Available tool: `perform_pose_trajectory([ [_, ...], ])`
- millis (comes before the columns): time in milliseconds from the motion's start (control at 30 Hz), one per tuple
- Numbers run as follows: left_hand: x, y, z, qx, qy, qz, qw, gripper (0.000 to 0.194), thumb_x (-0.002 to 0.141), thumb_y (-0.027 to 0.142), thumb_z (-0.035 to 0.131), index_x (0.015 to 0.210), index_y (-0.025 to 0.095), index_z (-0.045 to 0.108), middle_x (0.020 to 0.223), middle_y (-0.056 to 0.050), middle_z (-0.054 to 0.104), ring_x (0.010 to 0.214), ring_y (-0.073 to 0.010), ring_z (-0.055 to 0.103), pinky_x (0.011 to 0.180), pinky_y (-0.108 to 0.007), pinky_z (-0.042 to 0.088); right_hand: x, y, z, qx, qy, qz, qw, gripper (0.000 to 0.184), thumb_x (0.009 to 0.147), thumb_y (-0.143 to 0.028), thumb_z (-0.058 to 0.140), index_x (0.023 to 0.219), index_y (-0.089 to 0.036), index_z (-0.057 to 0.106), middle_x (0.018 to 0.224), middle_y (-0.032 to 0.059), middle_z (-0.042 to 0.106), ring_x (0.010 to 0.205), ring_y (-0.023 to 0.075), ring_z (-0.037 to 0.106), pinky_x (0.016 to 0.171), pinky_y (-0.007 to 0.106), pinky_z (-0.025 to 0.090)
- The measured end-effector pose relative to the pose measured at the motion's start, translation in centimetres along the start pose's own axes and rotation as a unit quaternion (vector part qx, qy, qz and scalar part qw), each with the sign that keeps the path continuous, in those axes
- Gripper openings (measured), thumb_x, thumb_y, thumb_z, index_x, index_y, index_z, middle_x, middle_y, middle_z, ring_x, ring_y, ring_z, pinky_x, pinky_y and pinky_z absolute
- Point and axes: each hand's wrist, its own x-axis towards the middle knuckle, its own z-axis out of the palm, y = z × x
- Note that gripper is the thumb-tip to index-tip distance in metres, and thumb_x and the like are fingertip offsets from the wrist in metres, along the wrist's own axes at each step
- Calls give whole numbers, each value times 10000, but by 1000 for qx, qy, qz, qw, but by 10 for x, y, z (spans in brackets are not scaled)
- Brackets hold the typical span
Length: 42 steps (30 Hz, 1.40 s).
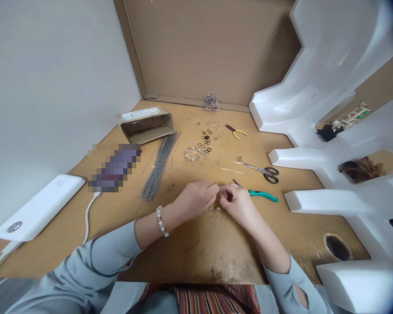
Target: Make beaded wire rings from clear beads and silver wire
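My left hand and my right hand meet over the wooden table, fingertips pinched close together. Between them is a thin beaded wire, its clear beads showing just below the fingers; the exact grip point is too small to make out. A bracelet of pale beads circles my left wrist. Partly hidden behind my right hand lies a teal-handled tool, its dark tip poking out past the knuckles. Farther back rests a ring of clear beads on wire.
Left of my hands lie a bundle of grey wires, an open cardboard box, a pixelated phone-like object and a white power bank. Scissors, yellow-handled pliers, small dark rings and a wire pile lie beyond. White foam borders the right.
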Motion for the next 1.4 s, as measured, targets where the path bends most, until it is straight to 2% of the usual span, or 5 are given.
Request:
perform_pose_trajectory([
  [500, 0, -1, -1, 62, -38, 114, 991, 95, 855, 113, 470, 801, 154, 537, 739, -35, 575, 686, -164, 542, 525, -254, 383, 1, 2, 2, -31, -31, -19, 999, 156, 642, -67, 479, 640, -170, 596, 623, 8, 569, 599, 120, 485, 578, 224, 344],
  [767, 1, -6, 2, 27, -48, 89, 995, 156, 858, 104, 435, 748, 149, 536, 686, -28, 542, 634, -138, 490, 523, -237, 328, 0, 4, -2, -36, -42, -27, 998, 199, 667, -71, 471, 682, -172, 642, 649, 20, 585, 614, 122, 503, 592, 217, 365],
  [900, 6, -15, 3, -106, -45, 17, 993, 209, 821, 137, 466, 621, 148, 524, 579, 21, 480, 543, -93, 398, 516, -224, 276, 1, 4, -4, -33, -48, -9, 998, 241, 662, -81, 486, 774, -167, 682, 657, 19, 584, 600, 120, 509, 589, 221, 378],
  [1133, 9, -22, -1, -397, -80, -144, 903, 150, 814, 242, 484, 765, 143, 585, 608, 37, 495, 565, -81, 418, 541, -196, 332, 0, 8, -5, 8, -53, -29, 998, 256, 686, -103, 495, 838, -181, 686, 654, -1, 566, 609, 109, 510, 611, 223, 389],
  [1400, 11, -22, 6, -503, -39, -155, 849, 187, 841, 325, 462, 794, 150, 509, 733, 5, 506, 685, -112, 465, 635, -235, 388, 0, 16, -3, 151, -80, 1, 985, 181, 709, -172, 515, 854, -174, 623, 624, -47, 468, 557, 79, 419, 548, 205, 360],
])
